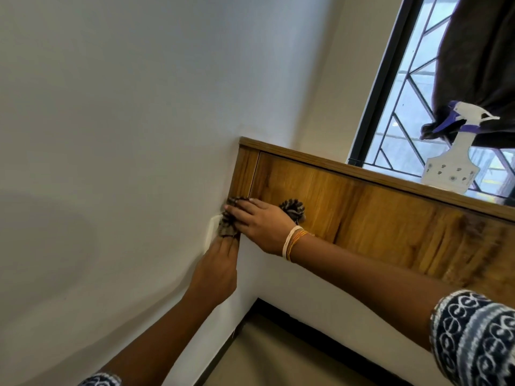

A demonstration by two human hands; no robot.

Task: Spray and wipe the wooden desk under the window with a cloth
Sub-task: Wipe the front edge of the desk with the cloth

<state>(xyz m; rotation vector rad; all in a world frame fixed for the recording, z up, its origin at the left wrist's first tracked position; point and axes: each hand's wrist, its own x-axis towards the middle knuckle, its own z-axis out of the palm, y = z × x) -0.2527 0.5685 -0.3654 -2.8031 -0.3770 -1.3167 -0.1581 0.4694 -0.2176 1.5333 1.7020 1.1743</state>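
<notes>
The wooden desk [362, 207] runs from the wall corner to the right under the window [404, 107], seen from low down so its front panel faces me. A dark striped cloth [230, 227] is bunched at the desk's left end by the wall. My right hand [259, 221] lies flat over the cloth, pressing it against the wood, and part of the cloth [292, 208] sticks out behind the hand. My left hand [217, 268] reaches up from below, its fingertips holding the cloth's lower end. A white spray bottle [454, 160] with a purple trigger stands on the desk top at the right.
A white wall fills the left side, with a white socket plate [209, 235] just left of the cloth. A dark curtain [479, 65] hangs over the window's right part, behind the bottle. Below the desk are a white wall, a dark skirting and beige floor [264, 358].
</notes>
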